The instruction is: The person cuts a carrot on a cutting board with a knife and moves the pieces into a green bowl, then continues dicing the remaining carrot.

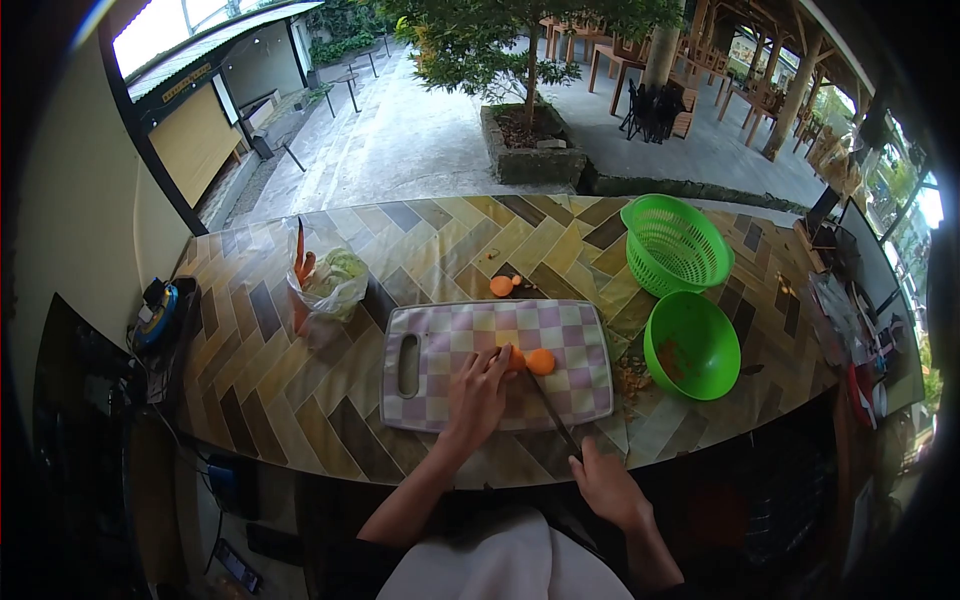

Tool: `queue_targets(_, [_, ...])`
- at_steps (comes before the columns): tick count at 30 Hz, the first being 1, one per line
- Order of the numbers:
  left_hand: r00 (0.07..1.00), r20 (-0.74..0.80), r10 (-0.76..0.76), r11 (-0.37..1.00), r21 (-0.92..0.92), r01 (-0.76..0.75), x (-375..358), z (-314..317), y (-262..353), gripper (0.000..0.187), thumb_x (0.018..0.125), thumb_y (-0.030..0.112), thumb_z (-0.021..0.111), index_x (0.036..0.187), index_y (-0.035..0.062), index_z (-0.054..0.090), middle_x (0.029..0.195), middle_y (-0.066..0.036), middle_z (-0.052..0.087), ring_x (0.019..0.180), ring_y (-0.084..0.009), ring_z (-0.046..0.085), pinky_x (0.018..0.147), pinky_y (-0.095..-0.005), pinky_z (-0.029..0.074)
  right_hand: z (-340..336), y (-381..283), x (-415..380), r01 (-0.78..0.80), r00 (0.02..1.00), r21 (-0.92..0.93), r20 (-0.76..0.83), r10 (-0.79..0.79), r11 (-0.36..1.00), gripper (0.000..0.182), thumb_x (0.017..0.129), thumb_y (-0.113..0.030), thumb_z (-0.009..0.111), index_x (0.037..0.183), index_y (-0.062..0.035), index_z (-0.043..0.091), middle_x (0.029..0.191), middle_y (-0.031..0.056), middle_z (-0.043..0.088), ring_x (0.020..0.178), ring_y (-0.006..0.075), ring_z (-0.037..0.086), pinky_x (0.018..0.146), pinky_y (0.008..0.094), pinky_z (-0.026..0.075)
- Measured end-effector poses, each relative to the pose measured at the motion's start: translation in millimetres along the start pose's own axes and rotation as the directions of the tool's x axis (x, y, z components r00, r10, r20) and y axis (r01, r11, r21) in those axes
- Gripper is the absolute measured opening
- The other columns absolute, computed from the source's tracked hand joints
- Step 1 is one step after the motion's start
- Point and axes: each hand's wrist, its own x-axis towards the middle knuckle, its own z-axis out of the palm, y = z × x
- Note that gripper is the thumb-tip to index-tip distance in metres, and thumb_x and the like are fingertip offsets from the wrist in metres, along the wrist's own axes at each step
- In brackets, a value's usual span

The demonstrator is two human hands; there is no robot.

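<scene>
A checkered cutting board lies on the tiled counter. My left hand presses down on an orange carrot piece on the board. A cut carrot chunk lies just to its right. My right hand grips the handle of a knife, whose blade runs up toward the carrot between the two pieces.
Two more carrot pieces sit beyond the board. A plastic bag with carrots and greens stands at the left. A green colander and a green bowl are at the right. Peel scraps lie beside the board.
</scene>
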Motion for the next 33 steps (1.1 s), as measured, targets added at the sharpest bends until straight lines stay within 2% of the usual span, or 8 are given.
queue_targets(3, [0.999, 0.006, -0.041, 0.999, 0.022, 0.041, 5.0, -14.4, -12.9, 0.040, 0.086, 0.012, 0.068, 0.125, 0.0052, 0.063, 0.117, -0.010, 0.065, 0.103, -0.0300, 0.062, 0.087, -0.0399, 0.050, -14.8, 9.1, -5.0, 0.079, 0.996, 0.106, -0.048, -0.074, 0.991, 0.030, 0.101, -0.026, 0.051, 0.098, 0.0034, 0.045, 0.073, 0.0293, 0.061, 0.074, 0.0496, 0.060, 0.064, 0.0548, 0.043])
queue_targets(6, [0.996, 0.051, -0.072, 0.996, 0.056, 0.069, 11.3, -38.2, -30.5, 0.043, 0.084, 0.011, 0.069, 0.126, 0.0056, 0.064, 0.119, -0.010, 0.066, 0.105, -0.0304, 0.061, 0.090, -0.0405, 0.049, -20.9, 14.8, -6.8, -0.023, 0.996, 0.368, -0.076, 0.055, 0.929, 0.032, 0.101, -0.026, 0.053, 0.093, 0.0034, 0.044, 0.065, 0.0252, 0.055, 0.060, 0.0417, 0.055, 0.059, 0.0478, 0.041])
queue_targets(7, [0.995, 0.064, -0.073, 0.996, 0.046, 0.071, 14.5, -43.0, -36.2, 0.043, 0.083, 0.011, 0.070, 0.126, 0.0059, 0.064, 0.119, -0.010, 0.066, 0.106, -0.0305, 0.061, 0.091, -0.0404, 0.048, -12.2, 27.9, -1.1, 0.033, 0.989, 0.414, -0.145, 0.031, 0.909, 0.023, 0.103, -0.026, 0.053, 0.096, -0.0052, 0.046, 0.059, -0.0022, 0.047, 0.047, 0.0015, 0.044, 0.040, 0.0236, 0.034])
queue_targets(14, [0.993, -0.060, 0.098, 0.991, 0.094, -0.093, 19.8, -44.4, -10.4, 0.039, 0.082, 0.008, 0.070, 0.120, 0.0025, 0.065, 0.116, -0.014, 0.067, 0.109, -0.0317, 0.061, 0.092, -0.0401, 0.049, -0.4, 42.0, 18.0, 0.143, 0.964, 0.407, -0.265, -0.033, 0.902, 0.020, 0.102, -0.024, 0.054, 0.102, -0.0052, 0.047, 0.058, -0.0018, 0.045, 0.046, 0.0039, 0.043, 0.040, 0.0249, 0.034])
queue_targets(17, [0.970, 0.199, 0.137, 0.958, -0.275, -0.078, 22.5, -22.7, 2.9, 0.038, 0.081, 0.006, 0.069, 0.119, 0.0003, 0.064, 0.116, -0.017, 0.065, 0.108, -0.0350, 0.061, 0.092, -0.0415, 0.049, 0.2, 32.7, 18.2, 0.148, 0.962, 0.436, -0.273, -0.026, 0.888, 0.019, 0.102, -0.023, 0.054, 0.103, -0.0052, 0.048, 0.059, -0.0021, 0.044, 0.046, 0.0038, 0.042, 0.040, 0.0247, 0.034])
queue_targets(20, [0.917, 0.351, 0.190, 0.962, -0.255, -0.101, 31.3, 0.5, 20.8, 0.046, 0.079, 0.005, 0.071, 0.124, -0.0001, 0.063, 0.120, -0.018, 0.064, 0.111, -0.0372, 0.059, 0.096, -0.0416, 0.048, 2.3, 32.3, 18.1, 0.147, 0.966, 0.489, -0.258, -0.018, 0.860, 0.020, 0.103, -0.024, 0.054, 0.103, -0.0051, 0.048, 0.059, -0.0022, 0.044, 0.046, 0.0039, 0.042, 0.040, 0.0248, 0.033])
queue_targets(28, [0.961, 0.268, 0.065, 0.992, -0.121, -0.033, 34.1, 27.8, 20.6, 0.051, 0.070, -0.008, 0.061, 0.121, -0.0073, 0.061, 0.116, -0.021, 0.064, 0.113, -0.0392, 0.055, 0.097, -0.0424, 0.047, 6.6, 67.0, 12.8, 0.105, 0.983, 0.471, -0.184, -0.019, 0.876, 0.025, 0.102, -0.027, 0.055, 0.104, -0.0035, 0.047, 0.059, -0.0023, 0.045, 0.047, 0.0047, 0.043, 0.042, 0.0249, 0.034])
queue_targets(33, [0.978, 0.204, -0.040, 0.989, -0.132, 0.068, 26.3, 17.6, 28.3, 0.055, 0.069, -0.002, 0.072, 0.123, -0.0048, 0.063, 0.119, -0.021, 0.065, 0.116, -0.0359, 0.059, 0.099, -0.0397, 0.047, -18.7, 51.0, 4.8, 0.031, 0.992, 0.427, -0.127, 0.026, 0.904, 0.032, 0.100, -0.027, 0.056, 0.095, 0.0032, 0.048, 0.061, 0.0180, 0.049, 0.054, 0.0294, 0.048, 0.057, 0.0421, 0.038])
